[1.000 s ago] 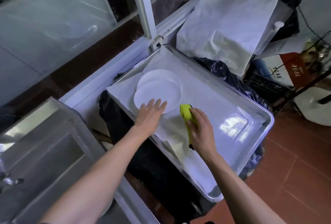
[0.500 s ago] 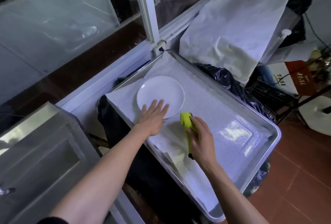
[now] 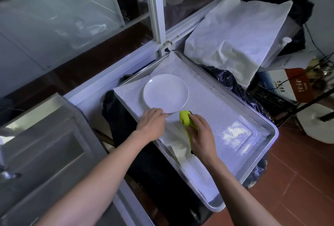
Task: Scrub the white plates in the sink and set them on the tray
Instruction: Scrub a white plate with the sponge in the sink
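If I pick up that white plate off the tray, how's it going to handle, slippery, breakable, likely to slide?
The white plate looks rigid and glossy, so it is probably slick, more so if wet from scrubbing. It lies flat on the textured liner of the tray, so it likely won't slide or tip. It looks ceramic-like, possibly breakable; I cannot confirm.

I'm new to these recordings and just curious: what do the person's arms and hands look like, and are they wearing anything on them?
Both forearms are bare all the way to the bottom of the picture, with no sleeve showing. The left hand and right hand have no gloves, and I can see no rings, watch or bracelet on either wrist. No cables, straps or markings show on them.
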Demonstrator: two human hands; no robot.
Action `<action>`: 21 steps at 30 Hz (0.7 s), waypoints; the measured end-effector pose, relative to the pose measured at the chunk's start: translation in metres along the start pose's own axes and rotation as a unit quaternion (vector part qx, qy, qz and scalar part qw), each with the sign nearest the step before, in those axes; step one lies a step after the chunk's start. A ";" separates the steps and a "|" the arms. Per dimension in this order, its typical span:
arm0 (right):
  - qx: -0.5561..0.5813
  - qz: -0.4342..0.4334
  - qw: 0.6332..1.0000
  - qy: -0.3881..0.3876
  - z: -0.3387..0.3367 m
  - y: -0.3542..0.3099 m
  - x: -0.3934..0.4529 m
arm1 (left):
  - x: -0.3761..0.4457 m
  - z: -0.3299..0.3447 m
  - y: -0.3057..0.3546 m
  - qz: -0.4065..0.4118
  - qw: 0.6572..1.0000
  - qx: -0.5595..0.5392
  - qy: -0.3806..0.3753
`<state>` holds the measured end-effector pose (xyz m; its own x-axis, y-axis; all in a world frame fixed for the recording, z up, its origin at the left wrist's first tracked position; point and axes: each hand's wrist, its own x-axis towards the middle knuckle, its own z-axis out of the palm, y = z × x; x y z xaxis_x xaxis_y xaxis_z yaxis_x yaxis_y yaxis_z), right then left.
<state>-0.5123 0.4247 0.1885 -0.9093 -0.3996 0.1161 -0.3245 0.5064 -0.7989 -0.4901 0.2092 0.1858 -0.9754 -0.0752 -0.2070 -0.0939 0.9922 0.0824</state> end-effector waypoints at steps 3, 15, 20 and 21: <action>-0.014 -0.014 0.999 -0.029 0.007 -0.012 -0.008 | -0.032 -0.003 -0.007 -0.022 0.999 -0.019 0.017; -0.044 -0.148 0.981 -0.119 0.093 -0.126 -0.053 | -0.196 0.017 -0.091 -0.171 0.973 -0.147 0.042; -0.059 -0.201 0.963 -0.169 0.149 -0.167 -0.091 | -0.282 0.037 -0.134 -0.233 0.957 -0.166 0.046; -0.063 -0.205 0.959 -0.183 0.161 -0.174 -0.100 | -0.298 0.042 -0.140 -0.246 0.953 -0.168 0.049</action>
<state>-0.3225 0.2533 0.2208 -0.5540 -0.8148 0.1712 -0.6851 0.3293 -0.6498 -0.1776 0.0964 0.1948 -0.8089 -0.5490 -0.2107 -0.5879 0.7473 0.3098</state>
